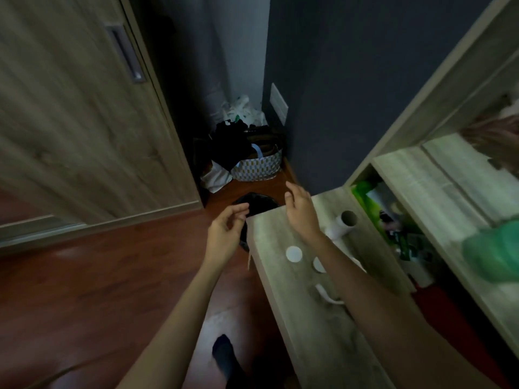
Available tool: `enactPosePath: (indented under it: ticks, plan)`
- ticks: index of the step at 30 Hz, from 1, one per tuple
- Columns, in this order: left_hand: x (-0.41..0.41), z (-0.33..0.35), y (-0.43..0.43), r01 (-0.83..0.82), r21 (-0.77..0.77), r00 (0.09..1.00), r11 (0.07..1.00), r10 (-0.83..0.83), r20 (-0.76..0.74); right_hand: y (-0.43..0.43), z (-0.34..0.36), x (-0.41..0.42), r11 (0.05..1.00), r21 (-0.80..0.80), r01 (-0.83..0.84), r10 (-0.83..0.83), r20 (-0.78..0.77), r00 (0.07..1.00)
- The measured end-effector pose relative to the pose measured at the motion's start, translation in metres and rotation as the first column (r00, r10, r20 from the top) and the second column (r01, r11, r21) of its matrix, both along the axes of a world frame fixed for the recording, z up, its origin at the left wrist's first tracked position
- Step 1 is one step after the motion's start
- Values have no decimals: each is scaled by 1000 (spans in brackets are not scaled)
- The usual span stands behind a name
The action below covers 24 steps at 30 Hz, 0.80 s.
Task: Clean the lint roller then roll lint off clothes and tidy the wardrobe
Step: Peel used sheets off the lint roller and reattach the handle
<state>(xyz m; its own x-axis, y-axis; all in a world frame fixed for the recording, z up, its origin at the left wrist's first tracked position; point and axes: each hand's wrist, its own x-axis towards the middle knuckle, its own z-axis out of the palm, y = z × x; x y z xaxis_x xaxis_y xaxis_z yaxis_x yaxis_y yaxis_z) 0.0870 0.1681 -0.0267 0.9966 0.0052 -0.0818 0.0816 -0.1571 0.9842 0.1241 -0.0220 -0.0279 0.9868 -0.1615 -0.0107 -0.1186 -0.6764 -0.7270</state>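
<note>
Head view: white lint roller lies on the pale wooden desk — light, sticky roll, so grab its handle. Left hand and right hand are open, holding nothing.

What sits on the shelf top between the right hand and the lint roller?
Nothing: in the head view, only bare wooden shelf top separates the right hand from the lint roller. Two white round caps lie nearer the camera.

Both bare forearms reach forward from the bottom of the view. The left hand has its fingers curled loosely, thumb and fingertips close together, holding nothing visible. The right hand is spread, palm down, fingers relaxed and apart.
</note>
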Motion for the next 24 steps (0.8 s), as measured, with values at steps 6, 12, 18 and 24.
enactPosePath:
  ticks: [6,12,18,24]
  plan:
    - [-26,-3,-45,189,217,982,958,-182,-51,-48,44,-62,983,-145,116,-62,333,941]
    - [-38,-26,-81,467,554,871,689,-468,-151,-99,30,-79,918,-395,40,-33,23,999]
    - [-42,-36,-96,476,777,832,412,-499,-245,-107,28,-83,955,-297,-4,-19,-73,997]
    - [-32,-31,-99,497,800,796,336,-543,-266,-106,24,-83,976,-220,12,-25,-55,998]
